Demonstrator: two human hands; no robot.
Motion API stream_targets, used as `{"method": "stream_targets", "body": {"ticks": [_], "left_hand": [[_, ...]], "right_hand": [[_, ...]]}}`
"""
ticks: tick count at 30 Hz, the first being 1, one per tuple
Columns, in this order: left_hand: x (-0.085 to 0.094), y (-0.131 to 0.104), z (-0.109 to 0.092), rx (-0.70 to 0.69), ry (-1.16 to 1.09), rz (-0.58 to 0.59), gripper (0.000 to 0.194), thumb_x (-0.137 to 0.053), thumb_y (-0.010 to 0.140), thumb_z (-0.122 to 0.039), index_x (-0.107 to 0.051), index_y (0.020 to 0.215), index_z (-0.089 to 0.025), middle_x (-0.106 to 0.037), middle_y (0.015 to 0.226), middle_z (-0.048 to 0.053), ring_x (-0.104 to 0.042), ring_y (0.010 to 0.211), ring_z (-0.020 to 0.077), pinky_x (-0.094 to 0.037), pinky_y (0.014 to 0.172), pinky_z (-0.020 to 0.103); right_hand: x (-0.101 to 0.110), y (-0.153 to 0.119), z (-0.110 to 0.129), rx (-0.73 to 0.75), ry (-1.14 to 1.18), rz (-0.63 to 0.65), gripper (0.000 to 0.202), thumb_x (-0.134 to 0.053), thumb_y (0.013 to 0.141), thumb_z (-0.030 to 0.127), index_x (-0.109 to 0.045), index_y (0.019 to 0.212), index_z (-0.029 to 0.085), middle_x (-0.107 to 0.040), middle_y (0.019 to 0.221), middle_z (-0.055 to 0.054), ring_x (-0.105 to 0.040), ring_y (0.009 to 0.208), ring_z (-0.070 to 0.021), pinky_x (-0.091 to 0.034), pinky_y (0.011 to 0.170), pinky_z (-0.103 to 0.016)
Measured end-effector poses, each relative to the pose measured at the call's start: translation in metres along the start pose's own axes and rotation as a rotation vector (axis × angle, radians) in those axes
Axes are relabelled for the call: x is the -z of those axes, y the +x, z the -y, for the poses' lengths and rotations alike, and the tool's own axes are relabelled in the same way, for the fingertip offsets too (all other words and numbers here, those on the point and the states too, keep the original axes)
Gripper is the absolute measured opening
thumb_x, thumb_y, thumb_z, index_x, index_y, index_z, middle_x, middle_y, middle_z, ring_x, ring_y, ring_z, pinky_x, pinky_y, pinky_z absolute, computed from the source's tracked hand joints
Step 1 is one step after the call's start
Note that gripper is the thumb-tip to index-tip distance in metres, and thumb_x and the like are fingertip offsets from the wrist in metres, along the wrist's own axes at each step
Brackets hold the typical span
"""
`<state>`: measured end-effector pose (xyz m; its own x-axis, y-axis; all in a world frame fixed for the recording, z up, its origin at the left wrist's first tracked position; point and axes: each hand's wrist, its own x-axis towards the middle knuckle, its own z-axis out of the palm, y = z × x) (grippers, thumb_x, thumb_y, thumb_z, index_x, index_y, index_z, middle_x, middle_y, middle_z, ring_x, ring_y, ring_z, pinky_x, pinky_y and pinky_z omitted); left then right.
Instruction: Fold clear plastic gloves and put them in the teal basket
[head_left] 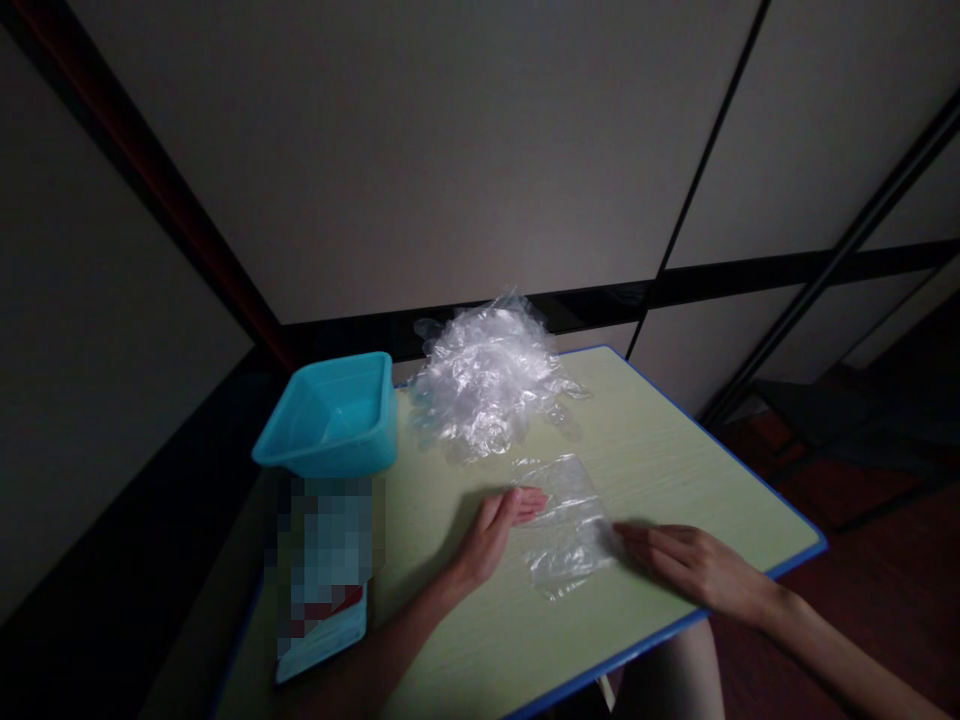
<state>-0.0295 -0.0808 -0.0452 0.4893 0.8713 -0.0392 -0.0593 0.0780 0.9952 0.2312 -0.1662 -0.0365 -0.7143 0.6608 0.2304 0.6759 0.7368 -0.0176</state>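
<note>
A thin clear plastic bag [566,510] lies flat and creased on the table in front of me. My left hand [499,525] rests at its left side, fingers stretched out and lying over the plastic. On the opposite side, my right hand [686,560] has its fingers extended, with the tips at the bag's right edge. Neither hand visibly grips anything. Behind the bag sits a heaped pile of thin clear plastic pieces [487,375], some with rounded, finger-like ends like disposable gloves.
The pale yellow-green table [660,450] has a blue edge. A turquoise plastic basin [367,455] stands at its back left. Nearer me is a flat light-blue object [322,640], partly pixelated. Wardrobe-like panels [465,150] rise behind the table.
</note>
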Motion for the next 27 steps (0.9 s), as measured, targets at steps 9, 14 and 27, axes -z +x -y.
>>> {"method": "stream_targets", "body": {"ticks": [9, 14, 27], "left_hand": [[0.0002, -0.0004, 0.0005, 0.002, 0.02, 0.001, 0.056, -0.039, 0.08, -0.059, -0.063, 0.094, -0.01, -0.067, 0.095, 0.012, -0.061, 0.092, 0.0256, -0.045, 0.085, 0.041], [-0.0002, -0.0004, 0.0004, 0.003, 0.018, 0.002, 0.056, -0.04, 0.08, -0.059, -0.063, 0.093, -0.01, -0.067, 0.095, 0.012, -0.061, 0.092, 0.0254, -0.045, 0.085, 0.04], [-0.0001, 0.0001, 0.0002, -0.003, 0.023, 0.0, 0.057, -0.04, 0.08, -0.059, -0.063, 0.093, -0.009, -0.067, 0.095, 0.013, -0.061, 0.091, 0.0261, -0.045, 0.084, 0.04]], "right_hand": [[0.0023, 0.0054, -0.0038, 0.035, 0.083, -0.041, 0.037, -0.029, 0.093, 0.014, -0.04, 0.128, 0.02, -0.055, 0.12, -0.008, -0.054, 0.105, -0.0166, -0.05, 0.084, -0.032], [0.0026, -0.0003, -0.0037, 0.053, 0.022, 0.003, 0.034, -0.03, 0.093, 0.016, -0.05, 0.12, 0.019, -0.065, 0.101, -0.006, -0.061, 0.084, -0.0163, -0.052, 0.072, -0.03], [0.0007, 0.0062, -0.0001, 0.052, -0.03, -0.06, 0.034, -0.025, 0.093, 0.013, -0.056, 0.106, 0.014, -0.063, 0.106, -0.01, -0.06, 0.09, -0.0158, -0.053, 0.074, -0.028]]}}
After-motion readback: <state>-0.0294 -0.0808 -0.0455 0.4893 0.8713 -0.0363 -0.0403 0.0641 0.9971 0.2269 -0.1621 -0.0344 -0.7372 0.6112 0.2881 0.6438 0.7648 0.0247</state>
